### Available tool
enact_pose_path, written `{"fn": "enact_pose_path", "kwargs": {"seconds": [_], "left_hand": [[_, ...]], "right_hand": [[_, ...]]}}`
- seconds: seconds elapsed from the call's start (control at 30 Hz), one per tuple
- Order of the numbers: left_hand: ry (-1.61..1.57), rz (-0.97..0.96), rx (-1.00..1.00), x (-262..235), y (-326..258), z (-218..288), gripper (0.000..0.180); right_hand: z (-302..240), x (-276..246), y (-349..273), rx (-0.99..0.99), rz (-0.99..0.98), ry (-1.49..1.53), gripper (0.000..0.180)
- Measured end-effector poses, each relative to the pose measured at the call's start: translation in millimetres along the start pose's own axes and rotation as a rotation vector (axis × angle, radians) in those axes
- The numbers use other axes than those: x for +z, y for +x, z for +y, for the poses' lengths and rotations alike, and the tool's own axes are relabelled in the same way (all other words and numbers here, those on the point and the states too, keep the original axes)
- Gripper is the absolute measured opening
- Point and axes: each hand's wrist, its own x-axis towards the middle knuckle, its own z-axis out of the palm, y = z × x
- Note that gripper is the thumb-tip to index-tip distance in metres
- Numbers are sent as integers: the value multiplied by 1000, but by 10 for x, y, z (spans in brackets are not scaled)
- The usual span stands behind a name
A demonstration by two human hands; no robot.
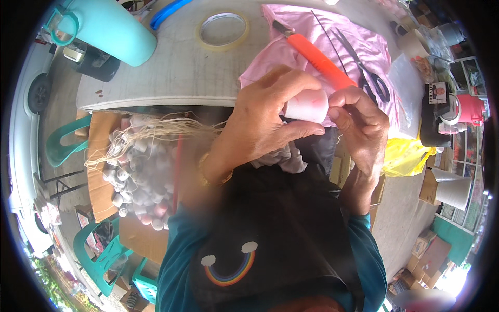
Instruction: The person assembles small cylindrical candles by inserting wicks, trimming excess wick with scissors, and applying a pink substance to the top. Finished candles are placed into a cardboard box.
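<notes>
My left hand (254,119) is closed around a short white cylinder (306,106) with faint pink marks, holding it on its side above the table's near edge. At the cylinder's right end, the thumb and fingers of my right hand (361,125) are pinched together; whatever lies between them is too small to make out. Just beyond my hands a pink cloth (260,57) covers part of the table. On it lie an orange-handled tool (319,58) with a dark tip, a thin dark rod (329,40) and black scissors (365,70).
A tape roll (222,46) and a turquoise tumbler (117,34) stand on the table (176,73). Left of my lap, a cardboard box (101,171) holds several white cylinders (138,182) under a bundle of pale strings (161,126). A yellow plastic bag (408,156) hangs at right.
</notes>
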Motion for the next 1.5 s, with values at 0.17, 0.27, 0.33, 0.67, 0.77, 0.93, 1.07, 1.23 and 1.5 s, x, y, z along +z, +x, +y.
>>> {"fn": "enact_pose_path", "kwargs": {"seconds": [0.17, 0.27, 0.33, 0.67, 0.77, 0.93, 1.07, 1.23, 1.5], "left_hand": [[-3, 7, -28, -65, -20, -38, 53], [-36, 4, -23, -44, -19, -44, 54], [-70, -10, -29, 4, -16, -28, 56], [-835, 120, -225, 166, -23, 59, 65], [-832, 62, -293, 194, -70, 48, 57], [-902, -54, -314, 185, -116, 1, 65], [-969, -60, -304, 218, -114, 30, 82], [-925, -21, -339, 209, -106, 97, 83], [-769, -20, -353, 118, -136, 10, 26]], "right_hand": [[-24, -96, 31, -4, -206, 16, 17], [-10, -128, -4, -52, -165, 46, 24], [23, -91, -40, 46, -95, 91, 25], [31, 155, -111, 46, -8, 280, 26], [-44, 132, -95, -21, -25, 50, 21], [-187, -16, 72, -116, 38, -167, 12], [-230, 39, 244, -177, -21, -85, 12], [-239, 130, 341, -218, -212, 17, 8], [-127, 43, 306, -56, 36, 398, 12]]}}
